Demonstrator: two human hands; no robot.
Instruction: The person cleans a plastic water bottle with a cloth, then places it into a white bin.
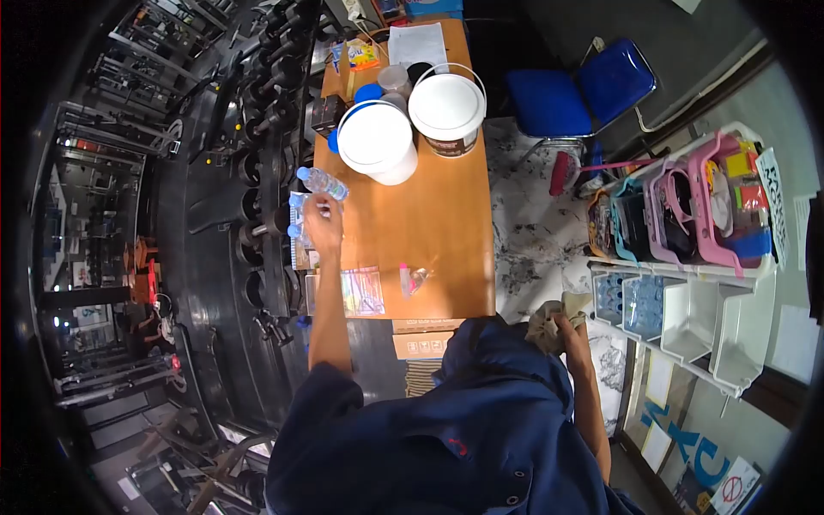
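l hand (323, 225) is at the clear water btls (326, 183) by the table's (429, 215) l edge, fingers curled over them; can't tell if they grip one. btl caps point l, toward that edge; the topmost btl's long axis runs roughly crosswise, base to the r, but upright or lying is unclear. r hand (560, 330) is closed round a crumpled cloth (542, 327), off the near r corner. wood surface runs from btls to r edge, w/ white buckets (376, 142) beyond & a clear case (362, 290) near side.
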